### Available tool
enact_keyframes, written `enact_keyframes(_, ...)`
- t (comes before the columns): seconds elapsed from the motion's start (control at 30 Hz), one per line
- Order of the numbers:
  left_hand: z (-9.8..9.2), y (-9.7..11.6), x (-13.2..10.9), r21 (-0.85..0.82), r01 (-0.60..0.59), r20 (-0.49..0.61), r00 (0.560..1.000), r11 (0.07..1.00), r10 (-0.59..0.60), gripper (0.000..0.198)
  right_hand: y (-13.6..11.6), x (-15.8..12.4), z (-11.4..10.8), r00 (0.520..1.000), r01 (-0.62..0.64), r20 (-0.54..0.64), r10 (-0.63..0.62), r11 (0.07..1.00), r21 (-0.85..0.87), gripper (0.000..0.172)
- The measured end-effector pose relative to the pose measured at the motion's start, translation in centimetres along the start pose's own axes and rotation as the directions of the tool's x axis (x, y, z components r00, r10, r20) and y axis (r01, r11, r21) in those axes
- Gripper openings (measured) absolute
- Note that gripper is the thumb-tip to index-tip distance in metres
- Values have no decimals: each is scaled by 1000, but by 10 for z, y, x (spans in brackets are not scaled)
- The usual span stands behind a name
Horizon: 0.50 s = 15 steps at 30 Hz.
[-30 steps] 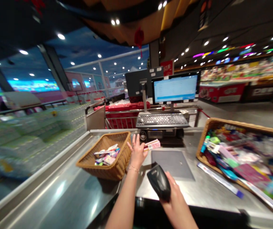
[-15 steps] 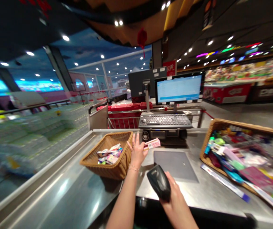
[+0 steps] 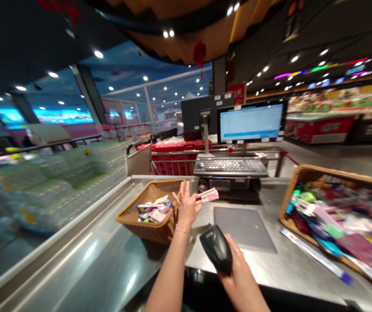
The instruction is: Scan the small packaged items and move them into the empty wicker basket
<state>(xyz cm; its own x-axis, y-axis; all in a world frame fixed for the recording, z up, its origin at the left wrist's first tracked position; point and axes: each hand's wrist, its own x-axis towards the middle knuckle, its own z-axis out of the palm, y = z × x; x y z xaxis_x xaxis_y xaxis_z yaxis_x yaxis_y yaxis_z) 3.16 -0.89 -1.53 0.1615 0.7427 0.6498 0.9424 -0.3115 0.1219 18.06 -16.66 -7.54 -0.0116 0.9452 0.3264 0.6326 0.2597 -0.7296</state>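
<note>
My left hand (image 3: 187, 207) is raised over the steel checkout counter (image 3: 108, 264), pinching a small pink packet (image 3: 208, 196) between thumb and fingers. It hovers just right of a small wicker basket (image 3: 147, 225) that holds several small packets. My right hand (image 3: 238, 271) is wrapped round a black handheld barcode scanner (image 3: 217, 248), whose head points toward the pink packet. A grey scale plate (image 3: 243, 222) lies beyond the scanner.
A keyboard (image 3: 230, 165) and a lit monitor (image 3: 251, 121) stand at the back of the counter. A large wicker basket (image 3: 303, 177) full of colourful packets sits at right. A red cart (image 3: 173, 156) is behind the counter, and stacked bottled water (image 3: 52, 182) lies at left.
The view has drifted leftward, so the counter things sit a little further right in the frame. Both hands keep their hold and pose.
</note>
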Motion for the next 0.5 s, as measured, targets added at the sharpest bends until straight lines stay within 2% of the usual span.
enact_keyframes(0.5, -9, -10, -1, 31, 22, -20, 1000, 999, -22, 17, -8, 3, 6, 999, 19, 27, -19, 1000, 24, 67)
